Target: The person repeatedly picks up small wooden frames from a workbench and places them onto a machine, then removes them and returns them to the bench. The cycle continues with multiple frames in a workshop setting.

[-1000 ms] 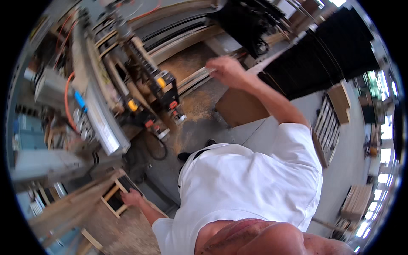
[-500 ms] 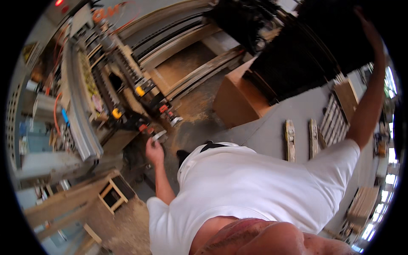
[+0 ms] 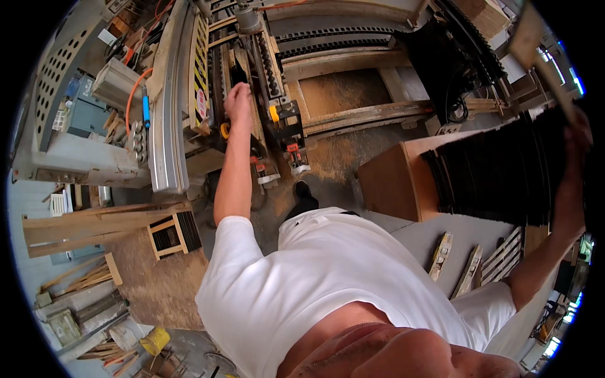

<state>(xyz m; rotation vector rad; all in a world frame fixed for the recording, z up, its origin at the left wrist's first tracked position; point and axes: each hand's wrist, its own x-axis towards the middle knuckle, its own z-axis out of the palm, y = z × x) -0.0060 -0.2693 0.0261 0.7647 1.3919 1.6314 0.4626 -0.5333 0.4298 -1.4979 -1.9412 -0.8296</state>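
My left arm reaches forward over the rails of a long machine [image 3: 268, 72]. My left hand [image 3: 239, 102] is closed, its fingers curled beside a dark piece [image 3: 239, 70] lying between the rails; what the fingers hold, if anything, is hidden. Out at the far right, my right hand [image 3: 576, 131] is dim and partly in shadow, closed on the lower end of a thin light-brown board [image 3: 532, 47]. That board slants up and away above a tall stack of black panels [image 3: 498, 173]. Yellow parts [image 3: 274, 113] and red-and-white end pieces [image 3: 268, 179] sit at the machine's near end.
Under the black stack stands a brown box-like base [image 3: 394, 183]. Pale wooden bars [image 3: 441, 255] lie on the floor at right. A worn wooden table [image 3: 157, 286] carries a small slatted frame [image 3: 174, 235] at left. A metal rail [image 3: 169, 126] runs beside the machine.
My left hand has moved forward from the machine's near end to farther along its rails. My right hand has come down at the far right, now with the board. The view has turned.
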